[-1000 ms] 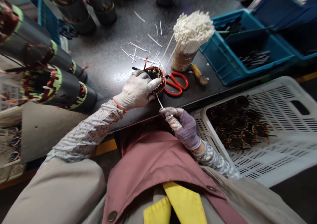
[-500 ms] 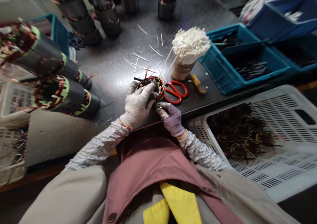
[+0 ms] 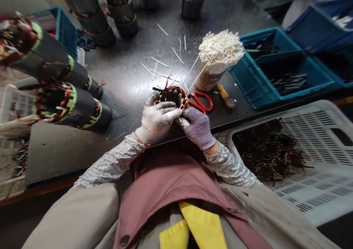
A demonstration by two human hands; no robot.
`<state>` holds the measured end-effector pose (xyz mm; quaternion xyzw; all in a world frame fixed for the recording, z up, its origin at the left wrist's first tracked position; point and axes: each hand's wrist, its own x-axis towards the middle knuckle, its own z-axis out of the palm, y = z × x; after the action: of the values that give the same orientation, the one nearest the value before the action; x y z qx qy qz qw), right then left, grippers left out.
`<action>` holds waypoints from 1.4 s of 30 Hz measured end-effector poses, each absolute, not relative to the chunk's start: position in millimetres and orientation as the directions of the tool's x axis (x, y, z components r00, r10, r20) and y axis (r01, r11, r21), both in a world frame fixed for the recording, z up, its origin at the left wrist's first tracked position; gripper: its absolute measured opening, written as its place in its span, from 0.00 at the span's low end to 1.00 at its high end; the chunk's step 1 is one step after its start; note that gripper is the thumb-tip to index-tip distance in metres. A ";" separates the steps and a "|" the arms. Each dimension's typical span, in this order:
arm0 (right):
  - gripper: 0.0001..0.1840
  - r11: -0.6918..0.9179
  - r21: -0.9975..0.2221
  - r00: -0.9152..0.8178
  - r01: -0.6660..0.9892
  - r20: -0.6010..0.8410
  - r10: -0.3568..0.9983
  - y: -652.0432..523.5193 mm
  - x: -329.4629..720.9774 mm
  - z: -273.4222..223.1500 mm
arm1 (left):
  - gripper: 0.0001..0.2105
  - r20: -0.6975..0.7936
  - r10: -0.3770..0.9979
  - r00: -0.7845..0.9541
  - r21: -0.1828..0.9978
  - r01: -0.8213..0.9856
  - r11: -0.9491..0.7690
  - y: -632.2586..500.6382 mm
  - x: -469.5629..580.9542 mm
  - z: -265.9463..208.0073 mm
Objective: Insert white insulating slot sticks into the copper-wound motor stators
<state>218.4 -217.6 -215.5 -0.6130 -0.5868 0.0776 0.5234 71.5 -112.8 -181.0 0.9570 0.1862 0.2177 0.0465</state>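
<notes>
"How are the hands placed?"

"The left hand [image 3: 159, 118], white-gloved, is curled half closed around a copper-wound ring [image 3: 184, 93], which is held just beyond its palm, over the dark tabletop [image 3: 124, 94]. The right hand [image 3: 200, 127], purple-gloved, is brought against the left fingertips at the ring's near edge. Its fingers are bent; how tightly they are closed, and whether anything is gripped, cannot be told."

"What is set around them?"

"Just beyond the right hand, red-handled scissors [image 3: 198, 103] are laid. Behind these, white-tipped sticks [image 3: 220, 47] are packed upright in a container [image 3: 205, 80], with a yellow-handled tool [image 3: 225, 94] laid beside it. Beyond the left hand, loose white sticks [image 3: 178, 55] are scattered. Well to its left, grey cylinders [image 3: 82, 101] with copper windings are stacked. To the right hand's right, more wound pieces [image 3: 271, 150] are heaped in a white slotted basket [image 3: 322, 179]."

"Can any writing be read?"

"A brownish band is seen on the container, but its surface is too blurred to be read."
</notes>
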 end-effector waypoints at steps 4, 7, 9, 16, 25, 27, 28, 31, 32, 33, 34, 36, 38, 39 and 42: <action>0.06 0.283 -0.704 0.271 0.651 0.564 0.780 -221.9 217.7 -215.6 | 0.12 0.386 0.363 0.848 0.194 0.311 -0.931 -115.3 72.7 -176.5; 0.06 0.265 -0.680 0.281 0.683 0.580 0.765 -223.4 217.7 -213.4 | 0.12 0.357 0.368 0.859 0.187 0.320 -0.929 -115.0 73.1 -175.6; 0.06 0.222 -0.679 0.282 0.700 0.549 0.787 -218.7 219.8 -216.5 | 0.12 0.376 0.362 0.853 0.174 0.318 -0.932 -113.2 73.3 -177.9; 0.09 0.301 -0.651 0.216 0.697 0.590 0.778 -219.4 214.9 -217.9 | 0.08 0.594 0.210 0.776 0.093 0.194 -0.977 -107.9 74.8 -182.4; 0.08 0.141 -0.736 0.244 0.662 0.389 0.888 -205.5 215.0 -220.2 | 0.13 0.655 0.024 0.755 -0.024 0.052 -0.998 -90.4 74.2 -172.9; 0.09 0.179 -0.743 0.240 0.645 0.419 0.875 -208.4 212.1 -219.5 | 0.12 0.665 -0.010 0.747 -0.050 0.031 -0.998 -91.1 74.0 -171.6; 0.10 0.173 -0.743 0.252 0.647 0.423 0.870 -208.6 209.8 -219.2 | 0.12 0.676 -0.027 0.736 -0.063 0.021 -0.998 -92.3 73.7 -171.0; 0.10 0.085 -0.746 0.312 0.660 0.375 0.873 -202.9 204.8 -221.5 | 0.12 0.660 -0.059 0.749 -0.094 0.004 -0.996 -94.2 73.2 -169.5; 0.09 0.079 -0.749 0.310 0.658 0.365 0.878 -200.5 204.5 -223.6 | 0.12 0.645 -0.056 0.762 -0.094 0.007 -0.996 -93.6 73.6 -169.3; 0.09 0.097 -0.753 0.295 0.650 0.369 0.881 -199.0 204.6 -225.9 | 0.12 0.629 -0.047 0.776 -0.090 0.012 -0.996 -92.6 74.2 -169.0; 0.08 0.136 -0.757 0.275 0.640 0.390 0.879 -199.3 204.5 -227.9 | 0.12 0.623 -0.043 0.781 -0.087 0.015 -0.996 -92.0 75.1 -168.6; 0.07 0.244 -0.749 0.247 0.616 0.477 0.843 -206.0 202.0 -228.8 | 0.12 0.627 -0.030 0.778 -0.078 0.024 -0.997 -94.2 76.1 -166.7; 0.07 0.328 -0.732 0.269 0.598 0.568 0.778 -217.9 197.6 -226.2 | 0.10 0.631 -0.018 0.776 -0.078 0.041 -0.996 -101.3 75.5 -164.9; 0.08 0.350 -0.724 0.294 0.594 0.600 0.744 -223.3 196.5 -225.0 | 0.09 0.650 -0.030 0.759 -0.086 0.035 -0.996 -105.0 75.0 -165.2; 0.07 0.377 -0.699 0.332 0.607 0.655 0.679 -226.3 201.3 -225.4 | 0.07 0.608 0.104 0.787 -0.054 0.172 -0.984 -107.8 74.2 -172.9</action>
<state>201.3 -226.3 -225.4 -0.5573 -0.5770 0.0300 0.5963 74.2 -107.8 -172.9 0.9438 0.0733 0.3180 -0.0532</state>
